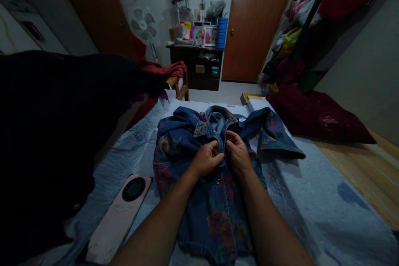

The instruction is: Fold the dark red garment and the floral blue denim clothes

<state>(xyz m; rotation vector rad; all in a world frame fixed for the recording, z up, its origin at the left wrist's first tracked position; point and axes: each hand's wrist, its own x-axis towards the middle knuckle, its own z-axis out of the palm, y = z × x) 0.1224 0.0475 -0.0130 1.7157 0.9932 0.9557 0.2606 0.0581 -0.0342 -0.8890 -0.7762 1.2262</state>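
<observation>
A blue denim jacket (199, 208) with a red and yellow flower print lies front side up before me, its collar at the far end. My left hand (207, 157) is closed on the front edge just below the collar, thumb pressed on the cloth. Across from it, my right hand (238, 151) pinches the other front edge near the collar. Below both hands a round metal button (217, 181) shows on the front strip. One sleeve (277, 133) stretches out to the right, its cuff wide.
The jacket rests on a pale blue sheet (311, 199). A pink phone (120, 216) lies to the left, beside a large dark heap (56, 133). At right are a maroon pillow (321, 116) and bare wooden boards (352, 166). Behind stand a dark cabinet (205, 81) and a fan (144, 25).
</observation>
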